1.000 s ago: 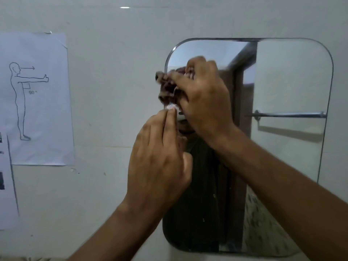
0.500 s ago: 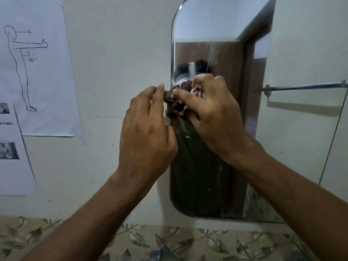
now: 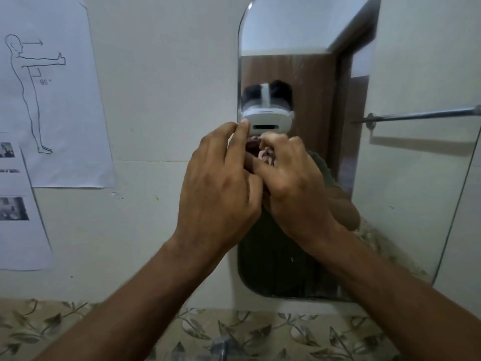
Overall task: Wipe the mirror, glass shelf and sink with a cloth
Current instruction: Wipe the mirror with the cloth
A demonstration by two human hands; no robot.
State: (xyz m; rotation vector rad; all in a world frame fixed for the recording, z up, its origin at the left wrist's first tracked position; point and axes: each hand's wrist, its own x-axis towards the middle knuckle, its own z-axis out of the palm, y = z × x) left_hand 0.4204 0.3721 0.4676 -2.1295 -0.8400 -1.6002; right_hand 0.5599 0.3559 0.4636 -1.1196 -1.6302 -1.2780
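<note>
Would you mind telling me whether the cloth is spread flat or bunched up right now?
Bunched up: the cloth shows only as a crumpled wad gripped in the right hand.

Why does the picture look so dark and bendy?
Head view: dim, flat light; the mirror edges bow from the wide lens; the cloth, bunched between the left hand and right hand, looks soft.

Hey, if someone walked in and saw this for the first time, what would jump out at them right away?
First, the two hands raised mid-frame before the mirror: the right hand grips a bunched reddish cloth, and the left hand reaches its fingers toward it. Next, the paper sheet with a line-drawn standing figure, on the wall at upper left.
</note>
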